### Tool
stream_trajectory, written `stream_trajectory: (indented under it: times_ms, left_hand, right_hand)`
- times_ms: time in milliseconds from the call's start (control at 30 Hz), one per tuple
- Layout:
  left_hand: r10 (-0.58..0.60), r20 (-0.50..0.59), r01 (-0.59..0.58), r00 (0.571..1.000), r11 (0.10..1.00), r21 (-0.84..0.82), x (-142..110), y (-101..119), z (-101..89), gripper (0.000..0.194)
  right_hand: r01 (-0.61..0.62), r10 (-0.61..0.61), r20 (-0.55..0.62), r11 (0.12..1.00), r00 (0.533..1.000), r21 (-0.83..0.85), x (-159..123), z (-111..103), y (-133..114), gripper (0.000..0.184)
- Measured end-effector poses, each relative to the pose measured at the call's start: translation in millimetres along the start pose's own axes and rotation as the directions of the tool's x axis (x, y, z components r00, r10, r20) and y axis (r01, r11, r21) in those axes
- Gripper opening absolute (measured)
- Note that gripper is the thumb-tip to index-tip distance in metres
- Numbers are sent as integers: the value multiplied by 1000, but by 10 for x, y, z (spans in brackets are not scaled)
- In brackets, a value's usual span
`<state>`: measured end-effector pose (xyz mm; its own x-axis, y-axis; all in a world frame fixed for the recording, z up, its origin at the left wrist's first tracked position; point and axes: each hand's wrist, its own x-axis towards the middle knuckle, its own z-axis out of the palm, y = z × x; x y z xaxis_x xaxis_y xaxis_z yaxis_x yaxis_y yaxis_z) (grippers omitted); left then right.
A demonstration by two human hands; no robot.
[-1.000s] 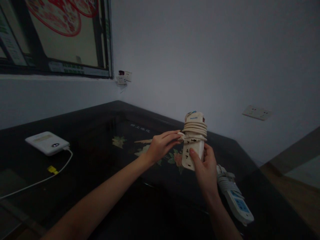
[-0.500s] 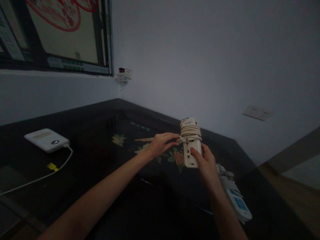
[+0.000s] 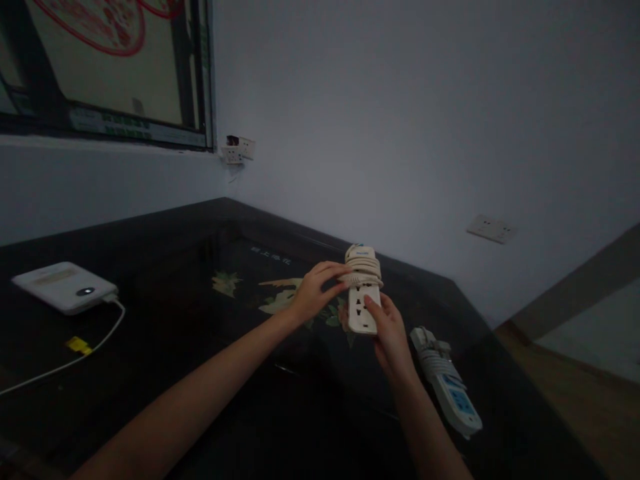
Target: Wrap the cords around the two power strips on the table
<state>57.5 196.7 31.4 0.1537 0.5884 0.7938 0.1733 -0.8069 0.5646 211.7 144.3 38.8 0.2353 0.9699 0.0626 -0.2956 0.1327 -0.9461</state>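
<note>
A white power strip point(image 3: 363, 317) is held up above the dark glossy table, tilted away from me. Its off-white cord point(image 3: 364, 265) is wound several times around the far half, and open sockets show on the near half. My right hand point(image 3: 393, 333) is closed around the near right side, its thumb across the socket face. From the left, my left hand point(image 3: 316, 290) is closed on the cord, fingers and thumb at the edge of the lowest turns; the exact grip at the fingertips is partly hidden.
On the table point(image 3: 240, 427) at right lies another white power strip point(image 3: 457, 400) with blue socket panels and a wrapped cord. At left are a white rounded device point(image 3: 55, 288), its white cable point(image 3: 113, 335) and a yellow tag point(image 3: 79, 345). Wall sockets point(image 3: 491, 229) sit behind.
The cord end that stuck out at my left fingertips now lies across the power strip against the windings. The whole view has shifted, moving things slightly left; my right hand keeps its hold.
</note>
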Motion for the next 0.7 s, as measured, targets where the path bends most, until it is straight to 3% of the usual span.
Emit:
stream_trajectory:
  times_ms: [133,267,333,400,467,533,600,700]
  left_hand:
    - [-195,-192,161,962,971,-178,-26,150,133,17]
    - [-370,-163,268,915,857,-439,-84,328,279,34]
    - [-481,-32,361,876,698,-619,-167,446,354,57]
    - [-555,183,478,811,449,-755,-302,589,424,76]
    - [-548,404,591,733,218,-777,-480,756,478,81]
    - [-497,528,653,688,108,-749,-670,939,507,83]
    - [-456,544,651,704,108,-751,-842,1126,509,86]
    - [-430,417,548,801,242,-801,-1053,1382,472,92]
  right_hand:
    - [11,-12,17,999,1000,37,-112,56,43,49]
    - [42,-42,5,998,999,36,-316,-14,20,48]
    - [54,-54,8,998,999,27,-469,-94,-10,46]
    - [51,-51,10,999,999,16,-662,-179,-32,45]
    - [32,-32,7,999,999,4,-889,-252,-35,45]
    - [19,-19,-5,1000,1000,-12,-1130,-314,-21,44]
    - [47,-49,-17,997,999,-64,-1357,-372,4,41]
    - [148,-154,0,949,988,-279,-1627,-469,70,28]
